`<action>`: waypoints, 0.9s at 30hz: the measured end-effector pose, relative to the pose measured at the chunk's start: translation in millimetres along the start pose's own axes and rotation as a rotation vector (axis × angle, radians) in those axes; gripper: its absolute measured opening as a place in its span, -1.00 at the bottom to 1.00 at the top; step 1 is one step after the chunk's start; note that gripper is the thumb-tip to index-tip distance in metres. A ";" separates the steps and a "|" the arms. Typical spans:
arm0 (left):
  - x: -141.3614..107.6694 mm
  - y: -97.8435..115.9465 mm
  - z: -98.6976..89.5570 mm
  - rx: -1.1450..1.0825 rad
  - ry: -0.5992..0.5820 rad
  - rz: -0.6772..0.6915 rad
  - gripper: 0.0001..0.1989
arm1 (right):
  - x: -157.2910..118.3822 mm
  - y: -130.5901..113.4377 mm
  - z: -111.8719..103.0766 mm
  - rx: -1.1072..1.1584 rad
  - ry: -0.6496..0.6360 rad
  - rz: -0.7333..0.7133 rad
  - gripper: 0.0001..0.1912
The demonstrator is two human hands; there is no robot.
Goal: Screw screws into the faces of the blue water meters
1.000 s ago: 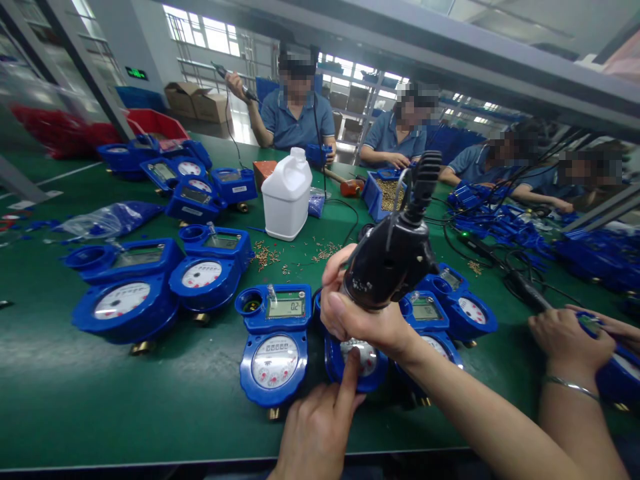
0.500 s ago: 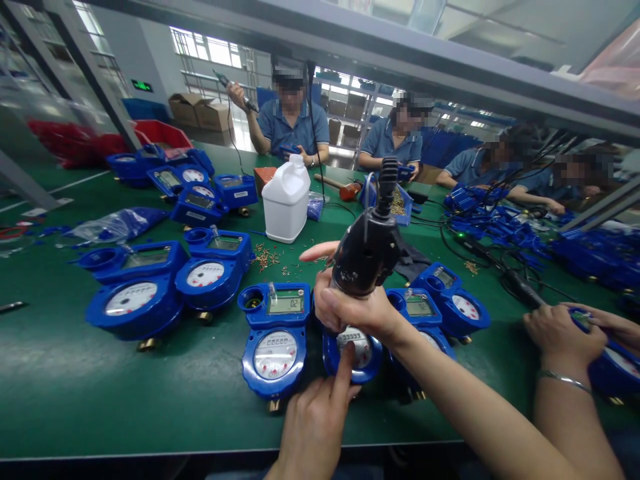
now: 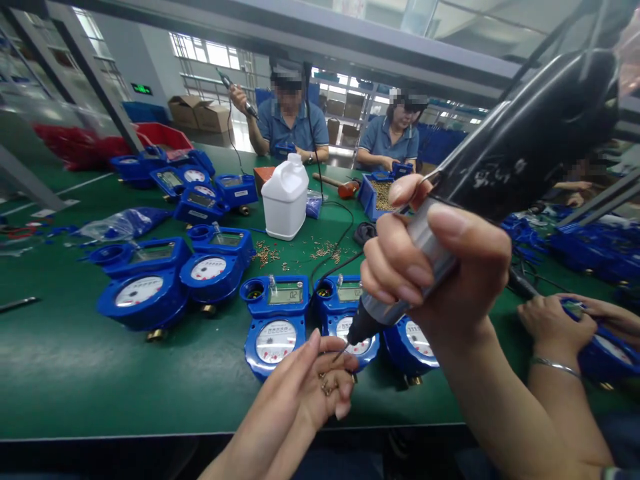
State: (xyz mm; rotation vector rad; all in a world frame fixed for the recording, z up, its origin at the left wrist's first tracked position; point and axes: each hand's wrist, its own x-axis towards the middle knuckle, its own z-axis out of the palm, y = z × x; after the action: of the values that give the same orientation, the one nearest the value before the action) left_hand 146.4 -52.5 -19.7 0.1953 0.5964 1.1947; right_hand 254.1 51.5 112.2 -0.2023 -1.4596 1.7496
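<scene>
- While the right hand (image 3: 440, 267) wraps its fingers tight around the barrel of an electric screwdriver (image 3: 480, 193), the tool slants down to the left, its thin bit reaching the left hand (image 3: 315, 383).
- That left hand lies palm up just in front of the middle water meter (image 3: 345, 320), fingers loosely cupped around a few small brass screws (image 3: 327, 385); the bit tip touches or nearly touches them, and I cannot tell which.
- Judging by its bulk and trailing cord, the screwdriver looks heavy at the top and stiff, so a full-fist grip low on the smooth metal barrel suits it best.
- Tiny and hard, the screws look light and apt to roll or slip, so they are best kept in a cupped palm or pinched at the head.
- Left of the middle meter sits another blue meter (image 3: 276, 323), and further left two larger ones (image 3: 145, 293).
- Behind the middle meter on the green worktop (image 3: 75, 373) lie scattered loose screws (image 3: 267, 253) and a white plastic jug (image 3: 285, 197).
- Right of the meter, a co-worker's hand (image 3: 550, 327) with a bracelet holds another blue part.
</scene>
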 end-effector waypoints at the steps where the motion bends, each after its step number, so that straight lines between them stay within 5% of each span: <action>1: 0.8 0.2 2.3 -0.009 -0.004 0.004 -0.64 | -3.9 2.9 1.5 0.006 -0.001 0.013 -0.91; 14: 4.3 -6.9 -1.7 0.090 -0.071 0.037 -0.73 | -10.6 0.4 -3.4 -0.048 0.043 -0.084 -0.88; 22: 12.1 -15.5 -11.6 0.209 -0.006 0.016 -0.67 | -7.4 -16.8 -4.9 -0.066 0.059 -0.122 -0.88; 27: 15.3 -17.3 -5.6 0.101 0.038 0.037 -0.64 | -13.1 -20.4 2.6 -0.046 0.086 -0.113 -0.73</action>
State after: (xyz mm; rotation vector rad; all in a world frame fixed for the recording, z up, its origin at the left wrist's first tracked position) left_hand 161.1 -45.9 -37.2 0.2708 0.6898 1.2067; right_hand 270.9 40.4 126.1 -0.2123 -1.4227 1.5996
